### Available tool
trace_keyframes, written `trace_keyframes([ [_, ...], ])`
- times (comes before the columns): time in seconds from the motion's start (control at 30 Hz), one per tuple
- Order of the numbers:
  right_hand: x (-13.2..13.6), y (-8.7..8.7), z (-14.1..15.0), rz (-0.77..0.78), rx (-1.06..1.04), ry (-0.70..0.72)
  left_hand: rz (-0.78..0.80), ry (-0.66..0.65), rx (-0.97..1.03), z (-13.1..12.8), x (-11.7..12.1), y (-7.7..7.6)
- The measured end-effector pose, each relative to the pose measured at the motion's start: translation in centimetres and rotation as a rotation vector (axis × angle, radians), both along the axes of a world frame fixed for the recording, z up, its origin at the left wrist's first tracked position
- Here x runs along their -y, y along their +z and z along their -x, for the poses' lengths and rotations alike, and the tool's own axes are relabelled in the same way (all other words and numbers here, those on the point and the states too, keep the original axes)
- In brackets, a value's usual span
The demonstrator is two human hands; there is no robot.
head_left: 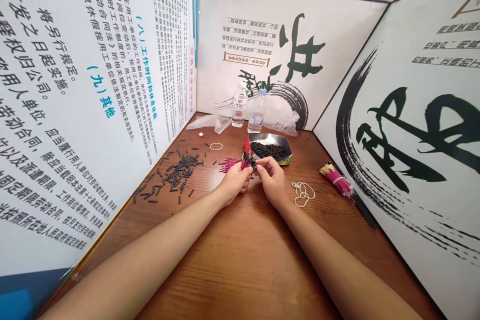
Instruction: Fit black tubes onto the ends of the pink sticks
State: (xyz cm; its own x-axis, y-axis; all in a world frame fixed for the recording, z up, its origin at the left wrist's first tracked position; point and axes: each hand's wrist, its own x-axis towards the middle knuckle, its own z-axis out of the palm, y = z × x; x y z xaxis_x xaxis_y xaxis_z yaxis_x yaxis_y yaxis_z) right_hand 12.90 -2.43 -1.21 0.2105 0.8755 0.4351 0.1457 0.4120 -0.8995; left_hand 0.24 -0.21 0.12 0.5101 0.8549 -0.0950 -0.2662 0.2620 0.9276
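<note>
Two bare forearms extend from the bottom edge; no sleeves reach the elbows; the left hand (235,180) and right hand (273,177) wear no gloves, rings, watches or bands; fingernails look short and unpainted.

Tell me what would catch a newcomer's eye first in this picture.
Probably the two bare hands meeting mid-table: the left hand grips a bunch of red sticks, with the right hand pinching at its tips. Just behind them sits a tray of small black pieces, with more black pieces scattered to the left. A banded red bundle lies on the right by the panel.
</note>
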Motion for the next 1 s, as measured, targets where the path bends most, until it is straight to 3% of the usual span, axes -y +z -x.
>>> trace_keyframes([
  [1.0,0.17,0.04,-0.14,0.04,0.018,0.005,0.074,0.002,0.056,0.16,-0.29,-0.16],
])
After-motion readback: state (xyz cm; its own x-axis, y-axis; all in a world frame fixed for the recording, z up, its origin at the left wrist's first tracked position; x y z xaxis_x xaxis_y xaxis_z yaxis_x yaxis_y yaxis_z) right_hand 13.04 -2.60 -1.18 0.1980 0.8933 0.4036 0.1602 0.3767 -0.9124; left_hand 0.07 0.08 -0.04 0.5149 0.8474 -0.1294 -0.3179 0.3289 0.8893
